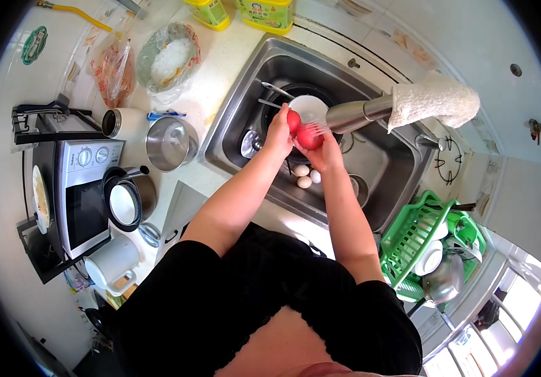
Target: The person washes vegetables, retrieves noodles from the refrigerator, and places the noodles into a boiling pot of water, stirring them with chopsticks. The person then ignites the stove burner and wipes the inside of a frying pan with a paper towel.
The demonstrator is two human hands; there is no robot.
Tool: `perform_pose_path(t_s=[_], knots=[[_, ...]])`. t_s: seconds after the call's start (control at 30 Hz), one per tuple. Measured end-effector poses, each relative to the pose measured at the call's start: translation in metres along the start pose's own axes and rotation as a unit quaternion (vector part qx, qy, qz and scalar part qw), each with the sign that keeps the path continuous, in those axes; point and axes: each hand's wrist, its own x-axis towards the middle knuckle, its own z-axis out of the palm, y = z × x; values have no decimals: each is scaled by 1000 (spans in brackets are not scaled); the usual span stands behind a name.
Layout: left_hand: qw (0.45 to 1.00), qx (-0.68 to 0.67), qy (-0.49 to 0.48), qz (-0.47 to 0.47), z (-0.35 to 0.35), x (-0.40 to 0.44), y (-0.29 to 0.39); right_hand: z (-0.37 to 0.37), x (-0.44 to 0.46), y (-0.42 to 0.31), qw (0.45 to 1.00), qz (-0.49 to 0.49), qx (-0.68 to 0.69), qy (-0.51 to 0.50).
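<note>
My left hand (278, 135) is closed around a red tomato (293, 121) above the sink (377, 169). Close beside it, my right hand (327, 154) grips a second tomato (308, 137). Water sprays from the metal faucet (355, 115) onto that second tomato. Behind the tomatoes, a white bowl (310, 108) sits in a dark round pan (275, 120), with utensil handles sticking out beside it. Below my hands, three eggs (304, 181) lie near the sink's front side. A shiny ladle-like utensil (249, 144) is to the left of my left wrist.
Left of the sink stand a steel pot (171, 143), a bag-lined bowl (168, 60) and a microwave (85, 198). A white cloth (435, 102) wraps the faucet's base. To the right is a green dish rack (408, 242) with bowls. Yellow containers (267, 14) line the back.
</note>
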Motion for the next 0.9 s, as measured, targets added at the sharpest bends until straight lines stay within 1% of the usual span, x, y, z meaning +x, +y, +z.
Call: perform_pose_path(t_s=[0.07, 0.13, 0.17, 0.23, 0.27, 0.3, 0.33, 0.37, 0.4, 0.47, 0.5, 0.53, 0.57, 0.6, 0.63, 0.67, 0.7, 0.73, 0.77, 0.8, 0.83, 0.87, 0.9], knots=[[1000, 4, -10, -3, 1, -4, 1, 0, 4, 2, 1000, 3, 5, -6], [990, 95, -34, 94, 5, -14, -2, -2, 10, 6, 1000, -16, 18, -18], [990, 96, -33, 94, 8, -19, -3, -1, 11, 7, 1000, -15, 18, -18], [973, 139, 22, 183, 14, -27, -6, 0, 13, 8, 999, -28, -4, 28], [973, 140, 23, 183, 15, -27, -10, 1, 16, 10, 999, -28, -3, 28], [937, 242, 14, 251, 15, -27, -15, 1, 19, 13, 997, -20, -36, 58], [886, 341, 4, 315, 15, -27, -19, 1, 22, 17, 994, -12, -69, 87], [865, 378, 7, 331, 29, -43, -13, 1, 21, 27, 997, -24, -44, 58], [865, 379, 7, 330, 32, -43, -10, 1, 19, 36, 992, -67, -60, 84], [925, 306, 87, 209, 37, -33, -2, 21, 1, 32, 956, -167, -202, 135], [954, 245, 42, 169, 34, -24, -5, 14, 1, 32, 955, -167, -203, 135], [954, 244, 43, 170, 35, -22, -3, 3, 4, 29, 924, -203, -307, 107], [980, 185, 16, 71, 35, -21, -1, -4, 2, 25, 880, -236, -405, 80], [992, 125, -13, -30, 34, -21, 2, -9, 1, 20, 880, -237, -404, 80], [985, 89, -69, -129, 31, -21, 7, -11, -2, 14, 835, -272, -475, 51], [985, 89, -69, -129, 33, -25, 9, -5, -9, 8, 782, -305, -543, 21], [978, 65, -81, -179, 34, -30, 11, 2, -18, 0, 822, -258, -508, 4], [968, 42, -93, -229, 37, -33, 11, 11, -24, -6, 821, -260, -508, 5], [965, 12, -137, -222, 36, -29, 5, 20, -29, -11, 799, -343, -494, -2], [965, 11, -137, -223, 33, -25, -1, 22, -32, -12, 771, -422, -477, -10], [969, 34, -126, -209, 33, -24, -3, 16, -29, -17, 749, -445, -490, 3], [972, 58, -115, -196, 32, -22, -5, 32, -43, -22, 749, -444, -491, 3], [961, -11, -162, -225, 25, -15, -10, 50, -61, -29, 747, -488, -451, 31]])
